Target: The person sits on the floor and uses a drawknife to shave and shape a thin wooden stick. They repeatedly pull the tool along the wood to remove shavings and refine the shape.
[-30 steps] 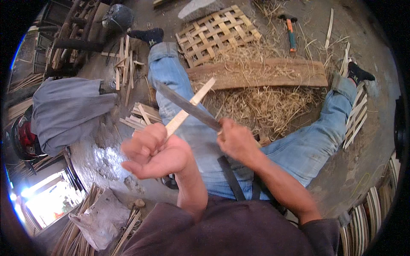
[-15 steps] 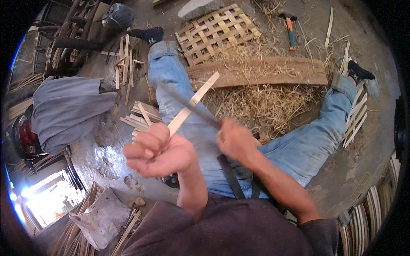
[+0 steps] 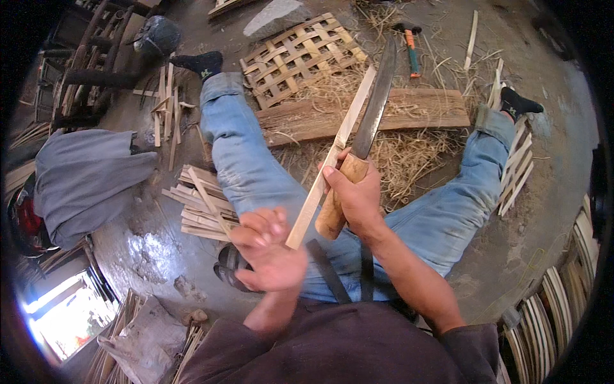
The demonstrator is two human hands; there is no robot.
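My right hand (image 3: 359, 197) is closed round the wooden handle of a long knife (image 3: 377, 96), whose blade points up and away. Under the thumb of that same hand, a pale bamboo strip (image 3: 312, 201) is pinched alongside the handle, slanting from upper right to lower left. My left hand (image 3: 272, 253), partly smeared by motion, is at the strip's lower end with its fingers loosely bent and apart. It does not grip the strip; whether the palm touches it I cannot tell.
Between my spread legs lies a wooden plank (image 3: 416, 109) amid curly shavings (image 3: 409, 160). Beyond it are a woven bamboo panel (image 3: 300, 57), a stone (image 3: 275, 18) and a hammer (image 3: 411, 51). Cut strips (image 3: 198, 205) lie left of my leg, others (image 3: 517, 169) by my right leg.
My left hand has let go of the strip and opened. The right hand now holds strip and knife together, and the blade has swung from pointing left to pointing away.
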